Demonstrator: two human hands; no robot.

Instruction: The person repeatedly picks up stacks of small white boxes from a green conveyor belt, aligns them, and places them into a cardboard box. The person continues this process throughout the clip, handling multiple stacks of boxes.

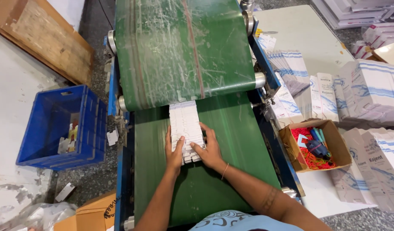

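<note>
Hands are closing in on the shingled row of flat white cartons (186,128) on the green conveyor belt (235,137), left hand (174,149) and right hand (210,149) clamping fingers from both sides, and squaring the edges evenly looks wise.

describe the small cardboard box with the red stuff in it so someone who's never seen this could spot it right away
Start at the long green conveyor belt in the middle, where the two hands gather a row of white cartons. Go right, past the belt's blue frame, to the white table stacked with flat white-and-blue packs. The small brown box sits there open, the only one holding red rubber bands and a dark blue tool.
</note>
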